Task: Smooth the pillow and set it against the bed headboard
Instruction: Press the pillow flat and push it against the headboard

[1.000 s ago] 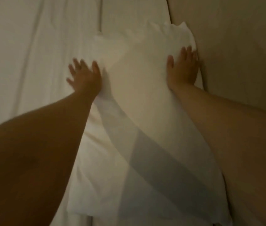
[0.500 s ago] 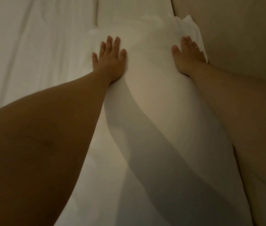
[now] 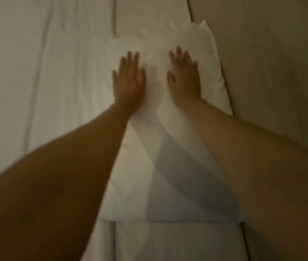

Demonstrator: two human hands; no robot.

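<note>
White pillow [image 3: 168,147], white sheet [image 3: 55,72], beige headboard [image 3: 272,63].

No words, no numbers, no labels to read, dim and blurry view, maybe tiny print too small to see

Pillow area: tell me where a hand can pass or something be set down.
Free: the white sheet left of the pillow, and the strip below its near edge. Crowded: the pillow's far half, under the left hand and right hand; its right side meets the headboard.
</note>
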